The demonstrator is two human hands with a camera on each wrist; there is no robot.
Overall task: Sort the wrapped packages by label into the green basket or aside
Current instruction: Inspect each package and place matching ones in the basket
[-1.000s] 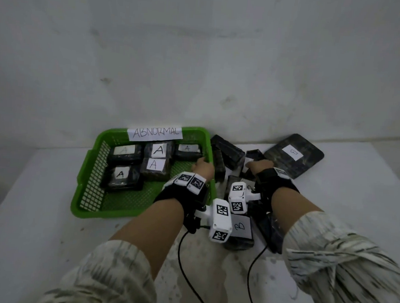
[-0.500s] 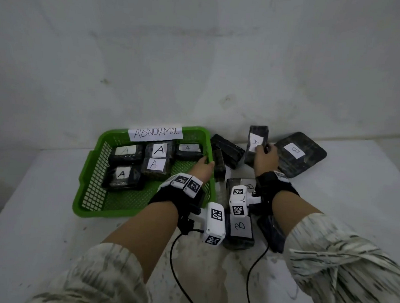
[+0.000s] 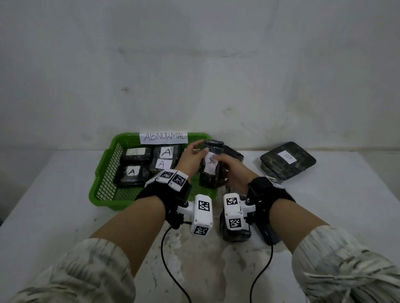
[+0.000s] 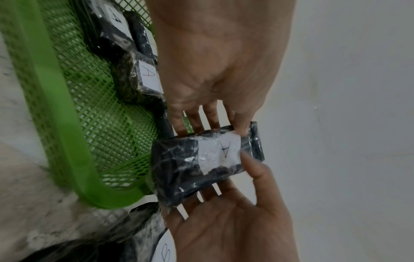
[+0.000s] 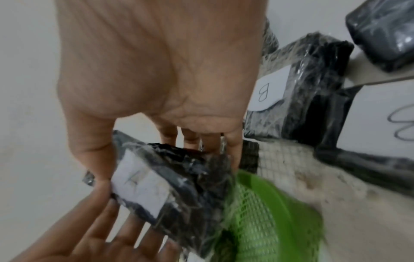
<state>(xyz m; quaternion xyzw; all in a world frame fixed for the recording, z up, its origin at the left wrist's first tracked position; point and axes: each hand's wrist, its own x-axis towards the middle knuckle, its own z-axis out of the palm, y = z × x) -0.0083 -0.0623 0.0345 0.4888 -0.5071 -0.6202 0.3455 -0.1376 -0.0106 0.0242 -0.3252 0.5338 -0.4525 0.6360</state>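
I seem to be in a bare sorting or test space, not a home: stained plain wall [image 3: 201, 56] beyond my fingers, a scuffed white tabletop [image 3: 48, 211] under them, and a hand-lettered "ABNORMAL" sign [image 3: 163, 137] on a green basket [image 3: 103, 168].

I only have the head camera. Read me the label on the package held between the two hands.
Observer: The left wrist view shows the held package plainly marked A.
Operator: Tell me how it is gripped.
Observer: The left hand has its fingers behind the package and its thumb on the edge. The right hand pinches it with its thumb by the label.
Operator: Report what lies by the right hand.
Observer: The right wrist view shows a package labelled B on the table, outside the green basket.
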